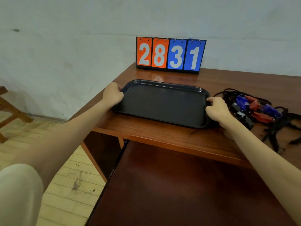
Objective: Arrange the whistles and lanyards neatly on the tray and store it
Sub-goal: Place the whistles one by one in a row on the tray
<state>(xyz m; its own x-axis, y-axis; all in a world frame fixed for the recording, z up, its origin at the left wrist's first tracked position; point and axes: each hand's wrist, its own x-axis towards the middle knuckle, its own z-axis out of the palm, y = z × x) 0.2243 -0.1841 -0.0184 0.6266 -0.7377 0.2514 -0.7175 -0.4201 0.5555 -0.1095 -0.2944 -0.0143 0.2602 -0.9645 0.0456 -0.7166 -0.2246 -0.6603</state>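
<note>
Both arms reach forward over a pulled-out shelf [187, 185]. Left hand [113, 94] clasps the left short edge of the dark tray [162, 103]; right hand [215, 109] clasps its right edge, fingers curled over the rim. The tray, bare inside, lies flat on the wooden desk [162, 134]. Whistles [254, 108], blue, red and black, lie tangled with black lanyards [276, 128] just right of the tray. A flip scoreboard [171, 54] reading 28 31 stands behind, against the wall.
</note>
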